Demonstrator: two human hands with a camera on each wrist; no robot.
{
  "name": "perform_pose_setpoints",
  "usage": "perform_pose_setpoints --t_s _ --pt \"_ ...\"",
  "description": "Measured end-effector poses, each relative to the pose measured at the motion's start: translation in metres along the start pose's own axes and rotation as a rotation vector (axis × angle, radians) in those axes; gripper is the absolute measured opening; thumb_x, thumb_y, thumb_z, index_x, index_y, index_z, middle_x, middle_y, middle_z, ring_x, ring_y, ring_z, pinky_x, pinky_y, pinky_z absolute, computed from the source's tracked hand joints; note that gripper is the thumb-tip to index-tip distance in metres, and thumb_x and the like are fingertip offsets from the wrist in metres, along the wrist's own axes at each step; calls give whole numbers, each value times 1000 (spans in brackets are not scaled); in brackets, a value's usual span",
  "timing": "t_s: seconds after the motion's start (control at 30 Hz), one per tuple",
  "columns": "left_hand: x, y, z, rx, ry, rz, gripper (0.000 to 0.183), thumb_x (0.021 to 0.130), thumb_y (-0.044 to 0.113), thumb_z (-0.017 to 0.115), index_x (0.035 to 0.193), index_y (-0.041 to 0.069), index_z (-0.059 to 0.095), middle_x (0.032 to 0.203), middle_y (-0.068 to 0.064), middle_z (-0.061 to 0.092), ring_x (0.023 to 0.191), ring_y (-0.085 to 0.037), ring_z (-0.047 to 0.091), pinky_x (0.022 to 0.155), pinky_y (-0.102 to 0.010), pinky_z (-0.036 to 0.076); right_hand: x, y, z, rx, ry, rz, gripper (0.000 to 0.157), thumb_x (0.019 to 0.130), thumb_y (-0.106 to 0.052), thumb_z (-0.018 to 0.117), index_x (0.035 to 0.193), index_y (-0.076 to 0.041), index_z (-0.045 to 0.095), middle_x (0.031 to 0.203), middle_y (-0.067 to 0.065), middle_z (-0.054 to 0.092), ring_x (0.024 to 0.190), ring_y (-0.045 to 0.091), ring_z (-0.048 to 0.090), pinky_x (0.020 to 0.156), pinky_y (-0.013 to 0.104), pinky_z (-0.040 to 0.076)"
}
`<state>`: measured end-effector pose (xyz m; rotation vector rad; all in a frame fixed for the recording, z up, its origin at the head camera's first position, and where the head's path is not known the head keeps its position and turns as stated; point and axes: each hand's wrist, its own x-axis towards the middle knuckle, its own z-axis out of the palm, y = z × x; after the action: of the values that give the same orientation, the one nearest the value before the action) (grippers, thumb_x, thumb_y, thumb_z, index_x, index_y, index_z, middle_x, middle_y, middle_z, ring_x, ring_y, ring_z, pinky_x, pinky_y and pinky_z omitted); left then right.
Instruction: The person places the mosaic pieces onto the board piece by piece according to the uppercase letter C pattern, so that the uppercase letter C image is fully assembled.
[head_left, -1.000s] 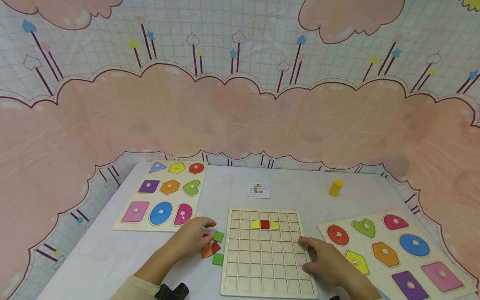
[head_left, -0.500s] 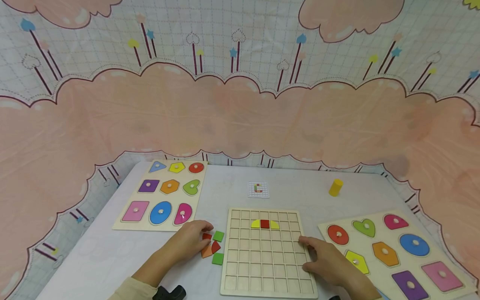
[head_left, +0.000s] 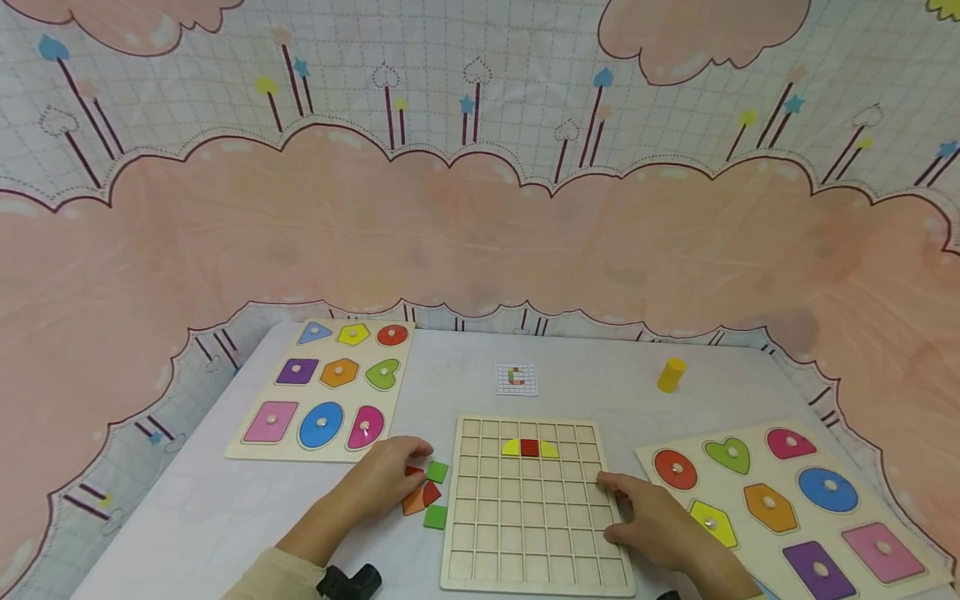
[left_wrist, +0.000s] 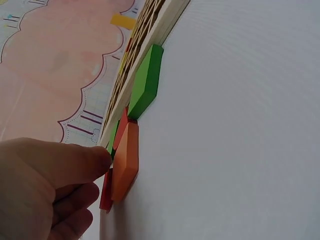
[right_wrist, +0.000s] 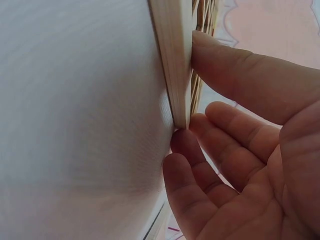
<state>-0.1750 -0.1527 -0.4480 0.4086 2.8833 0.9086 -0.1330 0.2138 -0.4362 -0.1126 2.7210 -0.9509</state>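
Observation:
My left hand (head_left: 382, 475) is low over several loose tiles beside the grid board. Its thumb is stretched forward in the left wrist view, tip close by an orange tile (left_wrist: 126, 162) and a red tile (left_wrist: 106, 191); the other fingers bend loosely and the index finger is hidden. Two green tiles (head_left: 435, 517) and a red wedge (head_left: 431, 494) lie around there. The wooden grid board (head_left: 540, 517) carries a red square (head_left: 529, 448) between two yellow quarter-round pieces (head_left: 550, 450). My right hand (head_left: 652, 521) rests at the board's right edge, thumb and fingertips touching its rim.
Knobbed shape puzzles lie at both sides, the left puzzle (head_left: 255, 450) further back and the right puzzle (head_left: 738, 479) behind my right hand. A small pattern card (head_left: 516, 378) lies beyond the grid board. At the back right stands a yellow cylinder (head_left: 671, 375).
My left hand shifts slightly over the tiles, its fingers drawing in a little and then spreading forward again. The right hand and the grid board stay put.

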Motion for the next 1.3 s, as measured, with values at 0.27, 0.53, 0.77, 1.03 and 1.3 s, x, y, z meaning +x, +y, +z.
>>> perform_pose_setpoints --t_s 0.27,0.53,0.77,1.03,1.3 --pt "5 3 1 -18 -30 38 29 84 1 76 113 2 70 108 -7 68 105 -27 63 93 -45 53 -1 -1 0 7 -5 14 68 73 -13 87 135 -9 61 132 6 62 123 29 55 104 54 42" --pt "7 3 4 -9 -40 56 27 85 -1 74 111 2 70 105 -6 68 105 -28 61 94 -46 52 -1 0 0 -6 -4 9 67 73 -13 87 135 -10 61 132 6 62 123 28 55 104 54 42" --pt "7 2 4 3 -22 47 26 84 1 75 110 3 70 104 -5 67 101 -25 60 92 -45 53 0 0 0 -7 -4 10 66 74 -13 87 135 -11 62 131 4 63 119 25 56 103 54 42" --pt "7 0 5 0 -13 50 27 85 3 76 110 3 70 105 -5 67 102 -25 60 93 -44 53 0 0 0 -6 -6 7 66 74 -13 87 135 -9 61 131 4 63 121 26 57 104 54 42" --pt "8 3 4 -7 4 35 27 85 7 78 111 6 70 103 -1 66 101 -21 59 90 -41 55 1 0 1 -13 -8 13 66 74 -13 87 134 -10 62 132 5 62 121 26 56 104 54 42"
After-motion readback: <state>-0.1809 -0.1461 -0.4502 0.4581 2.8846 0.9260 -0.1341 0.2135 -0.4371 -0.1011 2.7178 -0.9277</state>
